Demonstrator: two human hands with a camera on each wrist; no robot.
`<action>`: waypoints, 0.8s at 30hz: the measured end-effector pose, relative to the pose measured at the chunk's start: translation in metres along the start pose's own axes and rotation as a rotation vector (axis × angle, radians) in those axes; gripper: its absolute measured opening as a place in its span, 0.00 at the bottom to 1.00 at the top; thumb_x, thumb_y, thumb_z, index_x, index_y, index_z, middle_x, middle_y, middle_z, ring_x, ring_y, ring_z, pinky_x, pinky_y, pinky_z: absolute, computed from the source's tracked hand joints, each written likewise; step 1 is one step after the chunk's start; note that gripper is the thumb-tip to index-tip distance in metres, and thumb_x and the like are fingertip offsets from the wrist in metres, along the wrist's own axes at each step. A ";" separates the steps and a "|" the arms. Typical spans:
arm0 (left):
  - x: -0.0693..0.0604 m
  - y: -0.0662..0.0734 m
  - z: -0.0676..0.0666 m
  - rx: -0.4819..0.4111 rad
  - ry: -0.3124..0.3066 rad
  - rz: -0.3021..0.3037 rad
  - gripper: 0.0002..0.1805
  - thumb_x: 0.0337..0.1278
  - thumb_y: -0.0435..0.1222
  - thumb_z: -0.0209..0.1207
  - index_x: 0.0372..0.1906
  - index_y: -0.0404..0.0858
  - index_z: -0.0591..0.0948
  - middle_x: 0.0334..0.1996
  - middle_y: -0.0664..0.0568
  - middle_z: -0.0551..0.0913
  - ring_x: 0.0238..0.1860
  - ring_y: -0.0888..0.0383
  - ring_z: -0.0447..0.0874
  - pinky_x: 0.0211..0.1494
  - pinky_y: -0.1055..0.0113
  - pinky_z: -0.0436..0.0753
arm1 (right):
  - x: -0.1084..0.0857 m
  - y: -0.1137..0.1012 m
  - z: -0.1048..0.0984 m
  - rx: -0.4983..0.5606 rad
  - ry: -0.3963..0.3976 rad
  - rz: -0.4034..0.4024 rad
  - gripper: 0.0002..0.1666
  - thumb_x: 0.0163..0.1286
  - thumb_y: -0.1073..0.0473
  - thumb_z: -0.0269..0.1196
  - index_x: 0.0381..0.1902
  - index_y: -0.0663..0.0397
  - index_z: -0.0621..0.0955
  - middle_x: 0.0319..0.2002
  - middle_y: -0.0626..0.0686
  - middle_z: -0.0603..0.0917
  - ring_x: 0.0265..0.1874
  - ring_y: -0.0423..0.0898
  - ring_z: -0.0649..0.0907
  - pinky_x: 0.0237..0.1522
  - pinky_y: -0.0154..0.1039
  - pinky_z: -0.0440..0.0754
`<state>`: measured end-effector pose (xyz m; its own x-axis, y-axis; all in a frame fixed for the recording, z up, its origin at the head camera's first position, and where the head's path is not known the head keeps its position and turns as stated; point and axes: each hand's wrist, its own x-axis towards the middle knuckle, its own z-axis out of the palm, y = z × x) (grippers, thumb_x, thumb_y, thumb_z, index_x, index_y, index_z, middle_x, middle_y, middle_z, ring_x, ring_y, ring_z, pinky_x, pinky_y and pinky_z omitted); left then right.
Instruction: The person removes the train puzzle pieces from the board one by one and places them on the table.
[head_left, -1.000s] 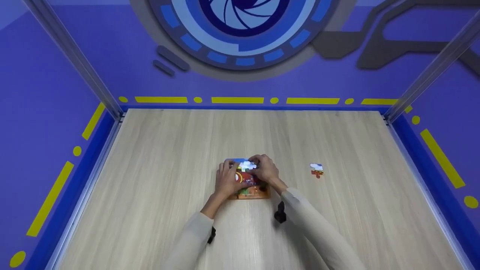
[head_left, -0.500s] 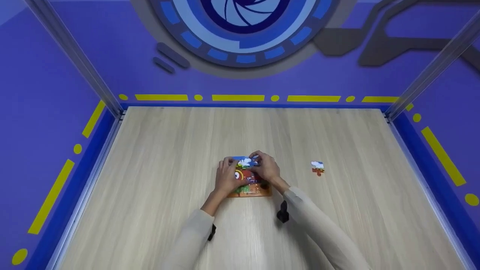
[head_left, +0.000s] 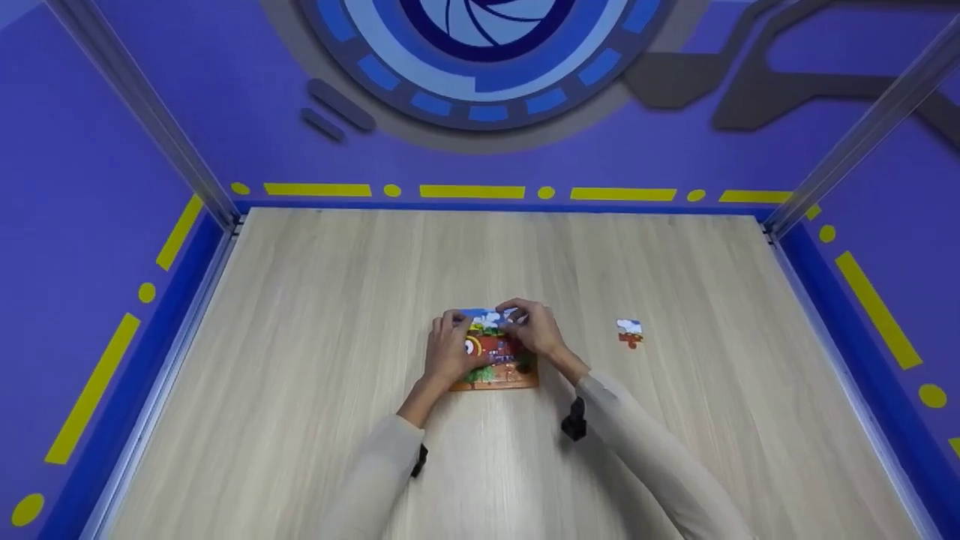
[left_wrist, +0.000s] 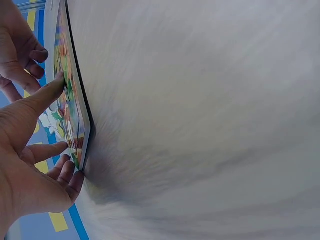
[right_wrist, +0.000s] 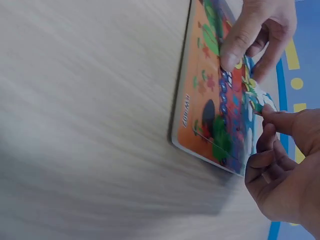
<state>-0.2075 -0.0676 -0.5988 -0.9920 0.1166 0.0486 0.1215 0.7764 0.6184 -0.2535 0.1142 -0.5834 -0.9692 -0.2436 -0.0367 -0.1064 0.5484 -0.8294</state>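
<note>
A jigsaw puzzle in a flat tray (head_left: 495,385) lies in the middle of the table, printed with a red shape, green plants and a blue sky. My left hand (head_left: 445,352) spans its left side; the extended thumb and a finger press on the picture, while other fingers touch the edge. Over the upper right part, my right hand (head_left: 538,330) pinches a white and green puzzle piece (right_wrist: 259,97) between thumb and forefinger, its other fingers curled. That piece stands tilted up from the board in the right wrist view. Fingers partly hide the piece and the upper corners.
A loose puzzle part (head_left: 630,333), white, blue and red, lies on the wooden table (head_left: 360,285) to the right of the board. Blue panels (head_left: 480,169) with yellow marks enclose the table's back and sides. Metal posts stand at the back corners.
The view shifts slightly. My right hand stays at the board's upper right with small finger movements, and its forearm swings slightly right. My left hand stays at the board's left side.
</note>
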 end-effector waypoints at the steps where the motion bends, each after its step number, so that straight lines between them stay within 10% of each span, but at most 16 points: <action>1: 0.000 0.000 0.000 0.005 0.004 0.003 0.43 0.45 0.46 0.78 0.66 0.30 0.77 0.64 0.38 0.71 0.63 0.41 0.68 0.66 0.46 0.71 | 0.000 0.000 -0.002 0.000 0.000 -0.001 0.14 0.68 0.69 0.66 0.51 0.55 0.87 0.42 0.58 0.88 0.37 0.48 0.84 0.40 0.40 0.82; 24: 0.001 -0.003 0.000 0.022 -0.002 0.036 0.45 0.41 0.48 0.79 0.64 0.28 0.78 0.60 0.37 0.73 0.59 0.42 0.70 0.64 0.46 0.74 | -0.019 0.033 -0.078 -0.098 0.058 0.028 0.16 0.66 0.70 0.68 0.52 0.62 0.86 0.41 0.62 0.87 0.40 0.53 0.84 0.39 0.34 0.77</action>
<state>-0.2089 -0.0702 -0.6006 -0.9869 0.1458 0.0685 0.1575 0.7851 0.5989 -0.2563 0.1989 -0.5669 -0.9830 -0.1818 -0.0241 -0.0978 0.6306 -0.7700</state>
